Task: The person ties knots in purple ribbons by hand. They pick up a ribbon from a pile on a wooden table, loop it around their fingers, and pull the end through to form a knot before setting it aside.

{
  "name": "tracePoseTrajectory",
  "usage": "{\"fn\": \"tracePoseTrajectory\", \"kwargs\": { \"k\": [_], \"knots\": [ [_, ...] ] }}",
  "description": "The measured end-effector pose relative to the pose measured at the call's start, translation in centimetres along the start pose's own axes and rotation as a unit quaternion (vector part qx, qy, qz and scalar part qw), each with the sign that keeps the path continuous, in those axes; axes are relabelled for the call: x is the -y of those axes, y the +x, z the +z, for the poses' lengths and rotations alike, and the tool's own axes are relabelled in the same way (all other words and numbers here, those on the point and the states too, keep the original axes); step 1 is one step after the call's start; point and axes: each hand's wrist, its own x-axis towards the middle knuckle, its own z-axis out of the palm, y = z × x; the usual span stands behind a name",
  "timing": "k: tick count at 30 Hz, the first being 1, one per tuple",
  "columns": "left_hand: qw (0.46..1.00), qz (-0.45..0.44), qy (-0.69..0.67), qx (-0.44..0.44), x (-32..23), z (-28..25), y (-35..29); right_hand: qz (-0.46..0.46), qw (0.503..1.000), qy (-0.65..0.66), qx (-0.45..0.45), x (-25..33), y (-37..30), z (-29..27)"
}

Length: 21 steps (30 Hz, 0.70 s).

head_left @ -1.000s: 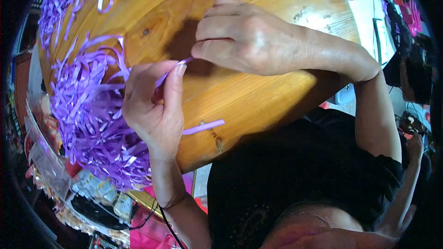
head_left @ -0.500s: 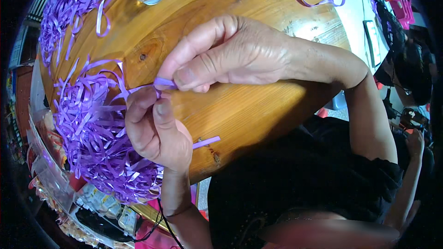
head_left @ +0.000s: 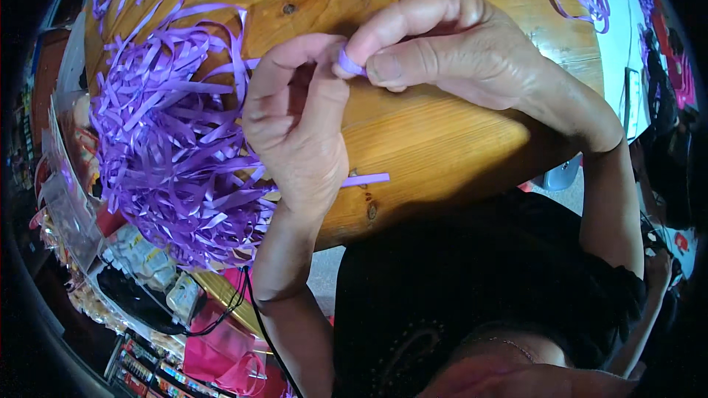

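my left hand (head_left: pixel 302 114) and right hand (head_left: pixel 464 51) are pinching a curled purple ribbon (head_left: pixel 349 64) between thumbs and forefingers, fingertips drawn close together. a tangled heap (head_left: pixel 173 133) of similar ribbon is lying just left of my left hand; a flat ribbon end (head_left: pixel 371 179) is protruding rightward beside its heel, on the wooden table (head_left: pixel 450 136).

The ribbon (head_left: pixel 352 65) is pale violet; the pile (head_left: pixel 169 133) is deeper purple with pale lilac highlights. The table (head_left: pixel 442 144) is honey-brown, patterned with darker grain and brown knots (head_left: pixel 288 9). The shirt (head_left: pixel 472 273) is black with a dotted, curling motif (head_left: pixel 410 344); the bag (head_left: pixel 217 354) is pink and the cable (head_left: pixel 254 306) black.
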Motion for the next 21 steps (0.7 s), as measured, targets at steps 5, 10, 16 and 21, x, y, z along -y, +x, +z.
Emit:
{"fn": "tracePoseTrajectory", "kwargs": {
  "k": [5, 10, 16, 21],
  "knots": [
    [0.987, 0.067, 0.146, -0.003, 0.7, 0.0, -0.2, -0.110, 0.980, -0.167, -0.015, -0.5, 0.1, -0.5],
    [0.979, 0.086, 0.185, -0.007, 1.3, 0.1, -0.2, -0.337, 0.904, -0.261, -0.012, -1.9, 1.2, -1.0],
    [0.981, 0.085, 0.173, -0.012, 1.0, 0.7, -0.4, -0.325, 0.779, -0.535, -0.036, 0.3, 0.1, -0.5],
    [0.984, 0.040, 0.171, -0.028, 0.4, 0.9, -0.4, -0.305, 0.825, -0.474, -0.037, 0.3, 0.0, -0.5]
  ]
}}
